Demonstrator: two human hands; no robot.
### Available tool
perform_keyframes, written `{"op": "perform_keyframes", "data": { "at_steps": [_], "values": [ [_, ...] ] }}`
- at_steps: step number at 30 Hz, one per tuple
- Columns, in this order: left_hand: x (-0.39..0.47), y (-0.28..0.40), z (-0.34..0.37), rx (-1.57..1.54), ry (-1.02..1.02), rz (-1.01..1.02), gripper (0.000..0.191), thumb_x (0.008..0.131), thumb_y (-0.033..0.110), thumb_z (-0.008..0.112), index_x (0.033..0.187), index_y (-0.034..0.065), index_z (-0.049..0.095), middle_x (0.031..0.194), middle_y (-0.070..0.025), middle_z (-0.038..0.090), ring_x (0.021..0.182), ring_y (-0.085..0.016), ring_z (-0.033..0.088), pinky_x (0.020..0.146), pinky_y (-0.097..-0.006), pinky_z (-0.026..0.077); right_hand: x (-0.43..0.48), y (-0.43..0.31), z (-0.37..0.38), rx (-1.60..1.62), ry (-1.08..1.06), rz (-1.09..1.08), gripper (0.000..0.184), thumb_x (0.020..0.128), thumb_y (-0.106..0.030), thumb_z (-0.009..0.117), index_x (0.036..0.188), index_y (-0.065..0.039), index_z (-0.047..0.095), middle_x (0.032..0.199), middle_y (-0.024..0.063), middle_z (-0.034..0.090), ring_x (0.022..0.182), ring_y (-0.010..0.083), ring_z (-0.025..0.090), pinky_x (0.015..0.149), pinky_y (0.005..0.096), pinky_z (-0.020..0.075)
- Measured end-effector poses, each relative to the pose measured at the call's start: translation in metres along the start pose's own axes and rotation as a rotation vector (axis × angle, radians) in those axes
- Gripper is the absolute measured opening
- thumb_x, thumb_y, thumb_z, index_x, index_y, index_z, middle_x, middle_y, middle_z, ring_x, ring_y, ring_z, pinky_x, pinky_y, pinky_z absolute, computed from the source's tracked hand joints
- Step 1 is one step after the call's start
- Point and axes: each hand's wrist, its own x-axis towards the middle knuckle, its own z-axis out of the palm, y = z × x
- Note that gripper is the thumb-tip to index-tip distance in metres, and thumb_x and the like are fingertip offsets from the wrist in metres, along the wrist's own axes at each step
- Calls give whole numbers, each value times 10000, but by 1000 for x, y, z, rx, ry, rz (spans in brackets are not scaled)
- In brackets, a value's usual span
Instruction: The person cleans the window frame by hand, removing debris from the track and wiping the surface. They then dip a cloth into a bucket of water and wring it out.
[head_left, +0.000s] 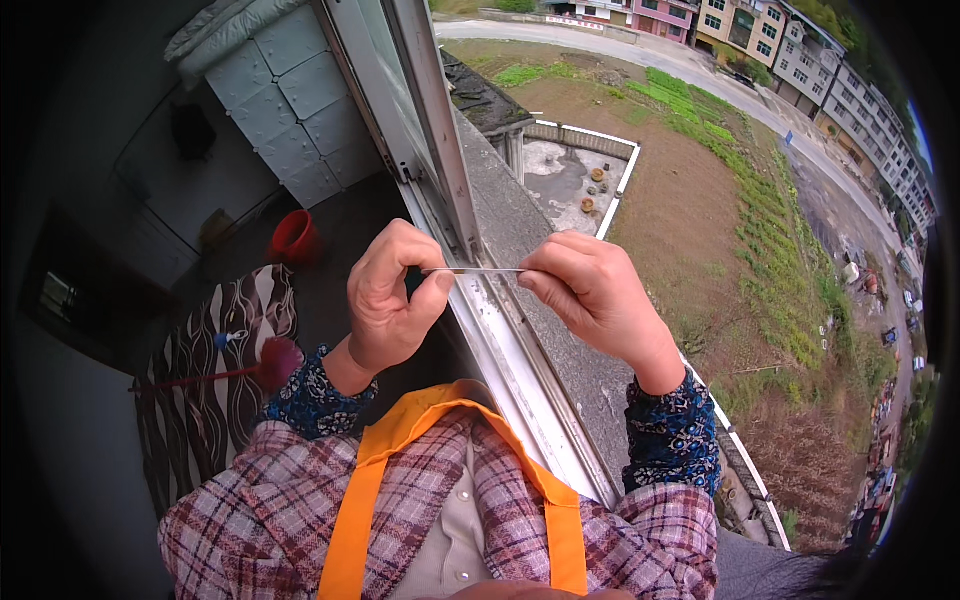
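A thin, narrow strip, seen edge-on and pale like metal, is stretched level between my two hands. My left hand pinches its left end between thumb and forefinger, with the fingers curled round. The right end sits between the thumb and bent fingers of my right hand. Both ends are covered by the fingertips, so its full length cannot be told. Directly beneath lies the sliding-window track, a worn metal sill with grooves. A window sash frame stands in the track just beyond the strip.
A rough concrete ledge runs outside the window, high above a field and a walled terrace. Indoors are a red bucket, a patterned cloth-like surface, a pinkish-red long-handled object and stacked pale panels.
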Motion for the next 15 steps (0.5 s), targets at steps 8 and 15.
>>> {"op": "perform_keyframes", "data": {
  "at_steps": [8,15],
  "values": [
    [-3,-23,7,-467,65,-450,83,1020,105,639,970,39,645,853,2,629,786,-62,591,743,-223,491,-9,10,2,1020,182,243,170,1012,-88,673,1148,12,691,1002,58,746,930,95,692,807,249,553],
    [-8,-38,13,-382,4,-528,134,1025,141,659,1076,19,676,938,-26,694,834,-79,639,755,-228,512,0,11,2,664,222,292,193,1055,-152,629,1129,4,716,992,45,730,930,93,674,766,229,539]
  ]
}}
